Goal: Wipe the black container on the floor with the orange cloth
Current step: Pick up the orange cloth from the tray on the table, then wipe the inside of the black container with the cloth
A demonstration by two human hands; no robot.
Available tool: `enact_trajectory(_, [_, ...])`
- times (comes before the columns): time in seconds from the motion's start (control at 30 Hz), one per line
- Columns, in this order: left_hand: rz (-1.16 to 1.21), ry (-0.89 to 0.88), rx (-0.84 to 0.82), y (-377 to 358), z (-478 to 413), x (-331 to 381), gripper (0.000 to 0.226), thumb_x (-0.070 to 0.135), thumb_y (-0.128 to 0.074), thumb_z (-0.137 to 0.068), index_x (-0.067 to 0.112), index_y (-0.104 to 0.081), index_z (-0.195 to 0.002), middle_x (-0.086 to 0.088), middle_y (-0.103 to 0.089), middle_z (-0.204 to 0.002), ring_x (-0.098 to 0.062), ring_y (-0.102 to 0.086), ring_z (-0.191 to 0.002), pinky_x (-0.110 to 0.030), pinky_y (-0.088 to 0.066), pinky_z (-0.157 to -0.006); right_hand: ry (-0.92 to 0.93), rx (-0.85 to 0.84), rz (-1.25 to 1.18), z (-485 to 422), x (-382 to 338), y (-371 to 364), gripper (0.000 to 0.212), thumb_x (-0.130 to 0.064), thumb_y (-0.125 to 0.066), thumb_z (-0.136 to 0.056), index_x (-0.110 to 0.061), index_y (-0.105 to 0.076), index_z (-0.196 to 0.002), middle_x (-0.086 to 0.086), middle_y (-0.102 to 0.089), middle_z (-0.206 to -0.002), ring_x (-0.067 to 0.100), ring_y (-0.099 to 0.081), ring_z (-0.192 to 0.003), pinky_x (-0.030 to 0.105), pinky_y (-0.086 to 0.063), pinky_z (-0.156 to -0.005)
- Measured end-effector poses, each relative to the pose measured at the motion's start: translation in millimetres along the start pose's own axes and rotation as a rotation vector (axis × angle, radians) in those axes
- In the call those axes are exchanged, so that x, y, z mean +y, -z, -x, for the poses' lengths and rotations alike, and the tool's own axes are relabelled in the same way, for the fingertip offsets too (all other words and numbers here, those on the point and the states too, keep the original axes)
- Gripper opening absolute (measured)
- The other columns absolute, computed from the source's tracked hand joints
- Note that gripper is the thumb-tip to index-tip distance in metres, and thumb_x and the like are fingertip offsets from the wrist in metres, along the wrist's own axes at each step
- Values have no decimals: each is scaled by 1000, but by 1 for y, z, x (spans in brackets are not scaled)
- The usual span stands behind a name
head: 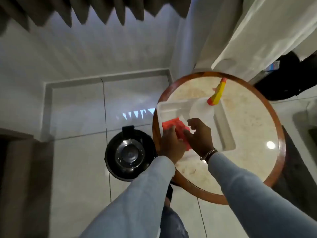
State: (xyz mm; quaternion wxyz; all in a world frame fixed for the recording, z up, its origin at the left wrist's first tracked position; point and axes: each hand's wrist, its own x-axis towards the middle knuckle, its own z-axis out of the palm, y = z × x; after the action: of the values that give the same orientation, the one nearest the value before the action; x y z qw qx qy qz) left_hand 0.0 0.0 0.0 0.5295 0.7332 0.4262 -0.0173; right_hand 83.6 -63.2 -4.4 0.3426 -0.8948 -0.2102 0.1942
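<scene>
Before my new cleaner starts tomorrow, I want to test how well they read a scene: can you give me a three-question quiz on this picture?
1. True or false: the black container stands on the round table.
2. Where does the orange cloth lie? A) on the floor B) in the white tray C) over the container
3. Fill in: the spray bottle in the tray has a ____ and orange nozzle.

Key
1. False: it stands on the floor, left of the table.
2. B: the cloth is in the tray, with the left hand on it and the right hand beside it.
3. Yellow.
</scene>
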Motion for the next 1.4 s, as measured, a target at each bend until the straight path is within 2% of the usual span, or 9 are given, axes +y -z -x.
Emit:
enact_trajectory(0.13, [-177, 37, 21, -31, -24, -12, 58, 16, -64, -88, 18, -39, -140, -9, -26, -157, -31, -21, -145, -50, -29, -117, -234, -24, -56, -18, 30, -21, 56, -30, -81, -75, -8, -60, -123, 12, -68, -121, 30, -65, -107, 37, -51, -94])
enact_trajectory(0.4, [-94, 104, 316, -56, -47, -16, 53, 9, -68, -80, 15, -48, -128, -11, -36, -149, -33, -32, -138, -51, -38, -109, -285, -135, -67, -40, 59, -28, 59, -22, -84, -70, -14, -63, -124, 6, -76, -104, 22, -71, -96, 29, -50, -87])
enact_trajectory(0.57, [132, 1, 391, -51, -46, -20, 43, -7, -58, -76, 11, -55, -114, -11, -45, -139, -31, -40, -132, -46, -41, -108, -361, -281, -304, -44, 64, -20, 25, -15, -76, -76, -8, -75, -100, 16, -74, -82, 33, -66, -74, 61, -56, -86])
enact_trajectory(0.7, [265, -110, 437, -33, -25, -10, 38, -11, -56, -76, 7, -61, -109, -14, -57, -127, -28, -51, -122, -43, -45, -103, -322, -247, -493, -32, 42, -1, 8, -3, -68, -79, -7, -75, -82, 12, -71, -68, 27, -64, -65, 42, -56, -64])
enact_trajectory(0.87, [510, -209, 579, 17, 14, -27, 39, -6, -63, -78, 15, -59, -110, -3, -62, -117, -8, -58, -112, -23, -53, -91, -194, -336, -647, 9, -22, -2, 40, -37, -70, -62, -21, -71, -99, 13, -74, -105, 29, -73, -95, 38, -65, -70])
enact_trajectory(1.03, [735, -155, 571, 81, 33, -92, 43, 1, -64, -77, 20, -58, -115, -4, -68, -114, -19, -66, -106, -31, -59, -82, -20, -440, -722, 56, -75, -60, 39, -21, -70, -68, -23, -68, -107, 7, -74, -113, 29, -74, -97, 42, -64, -74])
enact_trajectory(1.2, [570, -79, 632, 102, 16, -190, 43, -2, -64, -77, 14, -58, -117, -8, -65, -117, -23, -64, -108, -43, -59, -85, -88, -354, -657, 83, -57, -175, 32, -9, -67, -83, -21, -65, -112, 7, -70, -116, 29, -69, -106, 55, -59, -89])
enact_trajectory(1.3, [554, -45, 577, 85, -16, -235, 44, -9, -60, -79, 12, -57, -118, -10, -61, -120, -24, -60, -111, -44, -56, -89, -135, -245, -624, 79, -27, -229, 32, -2, -63, -85, -28, -66, -104, 0, -70, -108, 25, -69, -103, 48, -58, -88])
enact_trajectory(1.4, [534, -106, 526, 64, -51, -265, 42, -6, -58, -83, 11, -55, -121, -9, -57, -125, -20, -57, -115, -30, -53, -93, -126, -133, -533, 56, 8, -265, 31, -4, -65, -84, -25, -67, -107, -12, -74, -99, 6, -70, -93, 37, -57, -80])
